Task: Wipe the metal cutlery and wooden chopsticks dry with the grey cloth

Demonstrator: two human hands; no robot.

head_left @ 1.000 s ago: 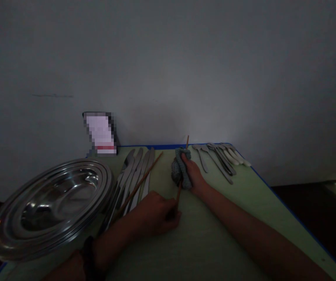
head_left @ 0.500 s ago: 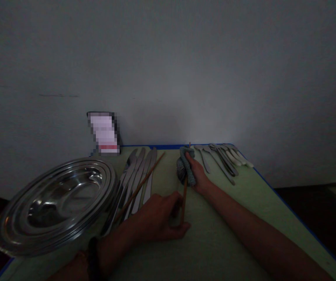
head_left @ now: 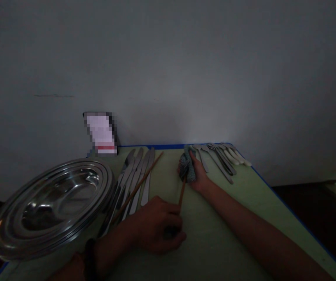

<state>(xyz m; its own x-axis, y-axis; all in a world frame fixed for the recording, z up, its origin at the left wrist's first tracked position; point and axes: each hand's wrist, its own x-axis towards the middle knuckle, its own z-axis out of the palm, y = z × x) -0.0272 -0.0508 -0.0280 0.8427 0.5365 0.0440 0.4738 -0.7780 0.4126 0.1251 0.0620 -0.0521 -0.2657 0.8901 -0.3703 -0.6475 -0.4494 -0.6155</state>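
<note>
My right hand [head_left: 197, 173] is closed on a grey-blue patterned cloth [head_left: 190, 176], bunched round the upper part of a wooden chopstick [head_left: 182, 194]. The chopstick's lower part slants out of the cloth toward me. My left hand [head_left: 159, 224], with a dark band at the wrist, has its fingers curled at the chopstick's near end, which they hide. Left of the hands, another chopstick [head_left: 142, 180] lies across several table knives [head_left: 135, 171]. Several spoons and forks [head_left: 219, 158] lie beyond my right hand.
Stacked oval steel divided trays [head_left: 6, 234] stand at the table's left. A phone [head_left: 102, 132] with a blurred screen leans on the grey wall [head_left: 168, 70] behind. The pale green table [head_left: 232, 234] has a blue edge, and white-handled cutlery [head_left: 236, 155] lies at its far right.
My left hand has moved slightly down toward me along the chopstick. The cloth has turned in my right hand, and the chopstick's far tip no longer shows above it. The view has shifted slightly.
</note>
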